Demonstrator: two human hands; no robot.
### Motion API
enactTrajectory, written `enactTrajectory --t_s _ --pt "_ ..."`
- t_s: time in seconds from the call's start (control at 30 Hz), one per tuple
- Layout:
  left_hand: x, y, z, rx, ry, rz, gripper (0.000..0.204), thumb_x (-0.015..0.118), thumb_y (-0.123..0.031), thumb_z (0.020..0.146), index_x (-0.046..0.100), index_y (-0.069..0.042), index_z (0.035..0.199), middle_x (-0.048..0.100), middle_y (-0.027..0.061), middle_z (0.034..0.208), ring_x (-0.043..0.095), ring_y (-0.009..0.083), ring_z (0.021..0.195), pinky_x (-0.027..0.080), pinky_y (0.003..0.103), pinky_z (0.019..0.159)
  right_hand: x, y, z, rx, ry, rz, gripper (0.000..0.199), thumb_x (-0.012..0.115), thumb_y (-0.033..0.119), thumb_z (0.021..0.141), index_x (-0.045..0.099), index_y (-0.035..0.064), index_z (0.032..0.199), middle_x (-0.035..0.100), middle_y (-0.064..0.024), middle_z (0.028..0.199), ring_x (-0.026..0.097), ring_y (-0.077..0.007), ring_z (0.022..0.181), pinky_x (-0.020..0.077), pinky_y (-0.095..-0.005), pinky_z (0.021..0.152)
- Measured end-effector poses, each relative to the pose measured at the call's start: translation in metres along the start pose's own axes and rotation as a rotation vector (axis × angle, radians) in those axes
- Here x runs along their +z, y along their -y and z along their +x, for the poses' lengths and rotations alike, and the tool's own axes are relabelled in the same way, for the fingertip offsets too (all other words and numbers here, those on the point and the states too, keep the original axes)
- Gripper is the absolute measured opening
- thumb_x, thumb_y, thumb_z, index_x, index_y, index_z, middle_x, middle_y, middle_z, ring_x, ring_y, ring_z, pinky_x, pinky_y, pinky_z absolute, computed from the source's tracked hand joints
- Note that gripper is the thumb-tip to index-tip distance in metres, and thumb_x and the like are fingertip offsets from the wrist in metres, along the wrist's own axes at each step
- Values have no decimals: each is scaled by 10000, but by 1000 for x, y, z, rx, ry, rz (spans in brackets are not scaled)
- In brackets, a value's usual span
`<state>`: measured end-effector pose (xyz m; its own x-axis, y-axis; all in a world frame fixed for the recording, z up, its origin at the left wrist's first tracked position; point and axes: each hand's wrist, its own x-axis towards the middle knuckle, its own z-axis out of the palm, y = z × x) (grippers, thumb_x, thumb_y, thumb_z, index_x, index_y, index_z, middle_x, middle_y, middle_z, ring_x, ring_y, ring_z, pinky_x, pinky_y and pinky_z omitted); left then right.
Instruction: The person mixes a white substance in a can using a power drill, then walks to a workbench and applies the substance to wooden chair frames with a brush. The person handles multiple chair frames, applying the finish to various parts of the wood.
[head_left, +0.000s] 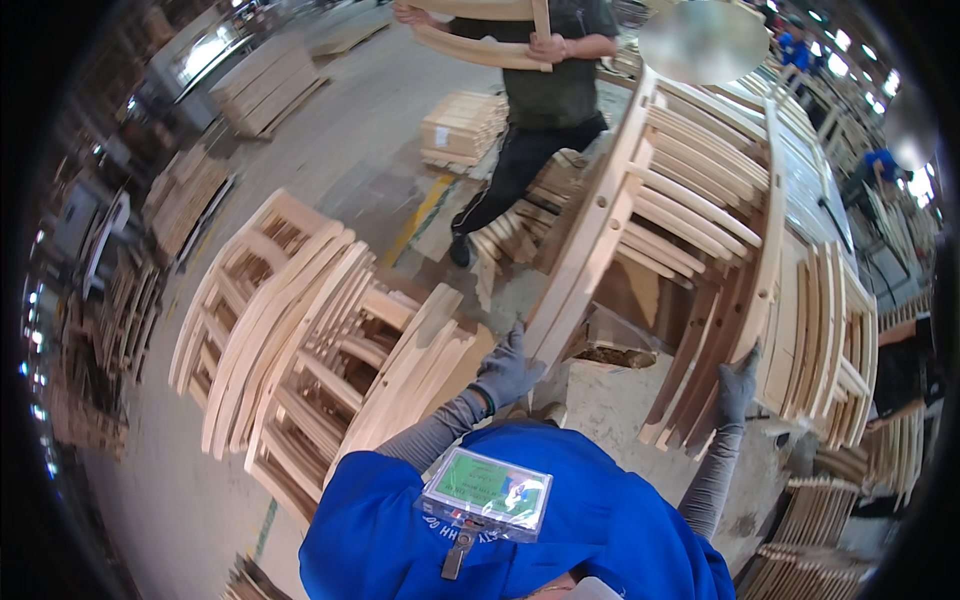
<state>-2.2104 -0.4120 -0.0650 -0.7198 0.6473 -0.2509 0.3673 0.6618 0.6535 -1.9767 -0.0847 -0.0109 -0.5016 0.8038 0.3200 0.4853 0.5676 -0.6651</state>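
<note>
A long pale wooden frame stretches away in front of me, with two side rails joined by crosspieces. My left hand, in a grey glove, is closed round the near end of its left rail. The near end of the right rail is in my gloved right hand, its fingers partly hidden by the wood. Several curved wooden slats show between the rails; I cannot tell which belong to the frame and which lie beneath. Darker curved pieces are beside my right hand.
Stacked slatted wooden frames stand at my left; more frames lean at the right. Ahead, a co-worker carries a curved wooden frame. Behind that person's legs is a pallet of stacked wood. Other wood piles line the far left.
</note>
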Motion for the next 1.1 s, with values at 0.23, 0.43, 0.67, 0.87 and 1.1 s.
enactTrajectory --t_s 0.23,0.43,0.67,0.87,1.1 --pt "-1 -22 -18 333 -294 292 838 600 -410 784 224 53 1372 325 317 1324 361 423 1222 260 486 1047 -10 3 -61 238 80 74 844 557 26 660 224 72 1434 348 -181 1412 362 -281 1299 307 -335 1053" --pt "22 -80 -29 683 -268 143 764 675 -280 749 305 6 1353 366 260 1329 343 418 1237 243 492 1058 -9 -2 -83 179 -86 -61 845 594 113 683 196 88 1428 464 -274 1260 505 -403 1104 428 -429 904" --pt "72 -146 -41 753 -96 79 760 662 -289 759 306 39 1344 366 274 1321 339 414 1239 261 460 1054 -29 -5 -78 278 66 40 782 588 204 715 242 71 1403 417 -237 1324 521 -417 1063 448 -446 869" --pt "136 -215 -67 837 -116 18 726 660 -258 755 328 45 1326 393 273 1278 366 417 1207 285 471 1029 -78 -61 -168 258 213 204 754 593 404 824 286 -9 1375 363 -274 1365 385 -399 1245 351 -426 1010" --pt "217 -314 -110 989 -52 11 730 679 -222 743 331 67 1316 412 275 1267 407 416 1177 355 445 991 -184 -248 -364 792 -135 219 633 635 283 806 422 -61 1293 495 -265 1266 476 -341 1204 371 -380 1003"
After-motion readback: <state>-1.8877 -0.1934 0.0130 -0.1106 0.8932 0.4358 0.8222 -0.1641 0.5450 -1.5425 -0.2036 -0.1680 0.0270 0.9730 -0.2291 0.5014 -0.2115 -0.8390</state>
